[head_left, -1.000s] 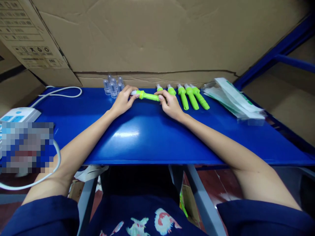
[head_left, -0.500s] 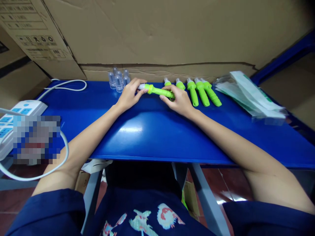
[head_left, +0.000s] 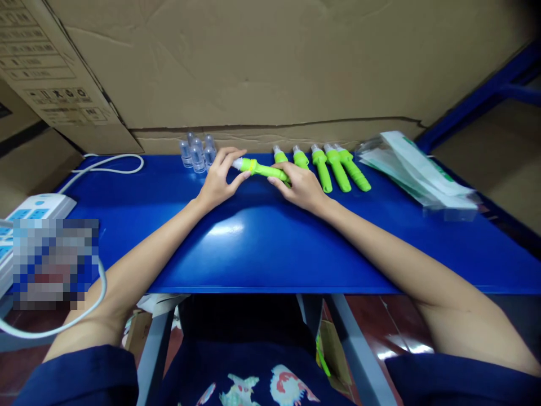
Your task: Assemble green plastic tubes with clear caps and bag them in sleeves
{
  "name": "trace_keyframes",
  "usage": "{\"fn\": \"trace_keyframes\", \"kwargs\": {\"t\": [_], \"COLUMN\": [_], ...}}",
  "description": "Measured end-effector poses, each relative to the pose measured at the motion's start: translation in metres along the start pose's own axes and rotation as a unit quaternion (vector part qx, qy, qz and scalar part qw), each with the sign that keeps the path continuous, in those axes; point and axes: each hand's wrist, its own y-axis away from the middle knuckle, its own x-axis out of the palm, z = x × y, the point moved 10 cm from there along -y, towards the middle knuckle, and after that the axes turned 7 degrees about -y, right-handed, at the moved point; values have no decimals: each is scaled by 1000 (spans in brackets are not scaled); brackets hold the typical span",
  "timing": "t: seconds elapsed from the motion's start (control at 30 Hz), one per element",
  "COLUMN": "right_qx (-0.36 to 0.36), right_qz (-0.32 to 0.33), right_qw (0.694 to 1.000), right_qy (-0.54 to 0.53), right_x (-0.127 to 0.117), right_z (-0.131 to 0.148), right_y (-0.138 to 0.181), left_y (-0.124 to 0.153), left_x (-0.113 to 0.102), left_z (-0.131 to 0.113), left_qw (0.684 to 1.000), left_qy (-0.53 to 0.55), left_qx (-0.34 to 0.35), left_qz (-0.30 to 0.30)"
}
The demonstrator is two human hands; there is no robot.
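Background: a cardboard wall [head_left: 270, 62] stands along the far edge of a blue table [head_left: 262, 242], with the person seated at its near edge.
Held thing: a green pen [head_left: 265, 168] with a white tip lies almost level just above the table at twelve o'clock from the table's middle, tip pointing to nine o'clock.
Left hand [head_left: 216, 181]: thumb and fingers are drawn narrow, pinching the pen at its white tip end.
Right hand [head_left: 302, 187]: fingers are curled over the pen's other end, and the heel of the hand is down on the table.
Row of green pens [head_left: 338, 169]: five lie side by side at two o'clock from the right hand, the nearest two partly hidden behind it.
Small clear bottles [head_left: 196, 153]: a cluster stands upright at eleven o'clock, just beside the left fingertips.
Plastic bags [head_left: 418, 176]: a flat stack sits at three o'clock, near the row.
Power strip [head_left: 34, 207]: at nine o'clock, well apart from the hands, with a white cable [head_left: 107, 164] looping behind it.
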Motion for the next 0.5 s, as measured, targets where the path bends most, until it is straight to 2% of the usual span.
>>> {"fn": "trace_keyframes", "kwargs": {"t": [0.17,0.4,0.5], "right_qx": [12,36,48], "right_qz": [11,-23,-15], "right_qw": [1000,999,999], "right_qy": [-6,-3,4], "right_x": [-2,-2,3], "right_z": [-3,-12,-14], "right_y": [0,0,0], "left_y": [-2,-30,-41], "left_x": [1,8,19], "left_z": [0,-8,0], "left_qw": [1000,990,980], "left_qy": [-2,81,147], "left_qx": [15,-77,-80], "left_qz": [-26,-84,-102]}}
